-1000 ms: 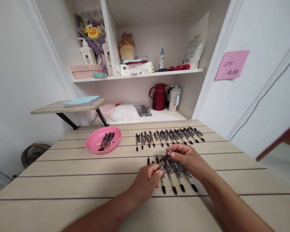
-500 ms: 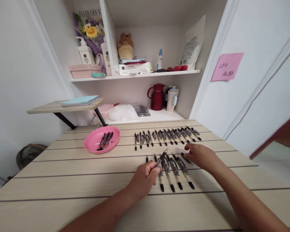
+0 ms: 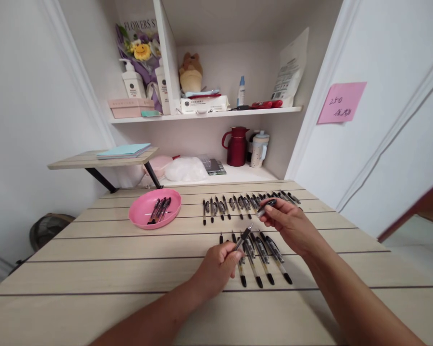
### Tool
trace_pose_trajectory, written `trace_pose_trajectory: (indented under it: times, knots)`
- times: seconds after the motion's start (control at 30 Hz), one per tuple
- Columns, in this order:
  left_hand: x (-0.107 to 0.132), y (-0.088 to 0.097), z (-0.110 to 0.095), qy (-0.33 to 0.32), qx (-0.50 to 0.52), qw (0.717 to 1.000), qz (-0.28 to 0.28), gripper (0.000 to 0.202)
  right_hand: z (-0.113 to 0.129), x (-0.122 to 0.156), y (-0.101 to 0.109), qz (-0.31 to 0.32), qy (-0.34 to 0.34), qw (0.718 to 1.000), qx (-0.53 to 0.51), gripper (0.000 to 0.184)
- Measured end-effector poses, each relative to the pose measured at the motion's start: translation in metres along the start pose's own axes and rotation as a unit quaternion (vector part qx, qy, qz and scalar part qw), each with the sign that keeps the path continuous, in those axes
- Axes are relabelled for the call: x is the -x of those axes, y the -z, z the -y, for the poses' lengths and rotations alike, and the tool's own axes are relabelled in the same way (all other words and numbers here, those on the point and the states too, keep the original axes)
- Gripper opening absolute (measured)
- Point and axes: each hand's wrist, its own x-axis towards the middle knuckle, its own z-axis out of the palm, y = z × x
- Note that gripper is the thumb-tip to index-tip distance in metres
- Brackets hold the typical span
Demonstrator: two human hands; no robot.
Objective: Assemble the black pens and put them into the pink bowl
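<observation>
My left hand (image 3: pixel 218 266) is closed around an uncapped pen (image 3: pixel 244 235), its tip pointing up and away from me. In the fingers of my right hand (image 3: pixel 290 223) is a pen cap (image 3: pixel 267 207) with a black clip and a clear body, held just beyond the pen tip and apart from it. Beneath my hands lies a front row of uncapped pens (image 3: pixel 254 268), with loose caps (image 3: pixel 274 249) beside them. A longer back row of pens and caps (image 3: pixel 222 207) stretches behind, its right part partly covered by my right hand.
A pink plate (image 3: pixel 133 217) at left holds several black pens (image 3: pixel 160 210). Behind it is a small raised shelf (image 3: pixel 68 162) with coloured paper (image 3: pixel 124 150). A red jug (image 3: pixel 237 148) and a pale cup (image 3: pixel 260 150) stand in the cabinet at the back.
My right hand has picked up the cap from the right end of the front row and moved it left, towards the pen tip. The left hand keeps its pen nearly still.
</observation>
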Motion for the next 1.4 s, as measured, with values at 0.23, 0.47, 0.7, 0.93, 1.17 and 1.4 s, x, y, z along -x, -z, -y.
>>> trace_pose_trajectory:
  times: [0.23, 0.47, 0.7, 0.93, 1.17, 1.4]
  knots:
    - [0.000, 0.001, 0.001, 0.003, -0.008, 1.000, 0.002, 0.031, -0.002, 0.005, -0.010, 0.023, -0.010, 0.999, 0.029, 0.026]
    - [-0.001, 0.002, 0.000, 0.000, -0.011, 1.000, 0.006, 0.031, -0.005, 0.007, -0.010, 0.027, -0.011, 0.999, 0.022, 0.027]
    - [-0.001, 0.001, 0.003, -0.011, -0.012, 1.000, -0.002, 0.029, -0.016, 0.012, -0.019, 0.075, -0.046, 0.995, 0.045, 0.031]
    - [-0.002, 0.000, 0.004, -0.023, -0.014, 1.000, -0.009, 0.026, -0.022, 0.018, -0.025, 0.118, -0.051, 0.990, 0.064, 0.028]
    - [-0.003, -0.001, 0.005, -0.035, -0.021, 0.999, -0.026, 0.026, -0.026, 0.017, -0.030, 0.118, -0.039, 0.989, 0.075, 0.026]
    - [-0.007, 0.003, 0.004, -0.023, -0.039, 0.998, -0.035, 0.029, -0.033, 0.017, -0.026, 0.116, -0.034, 0.989, 0.091, 0.034]
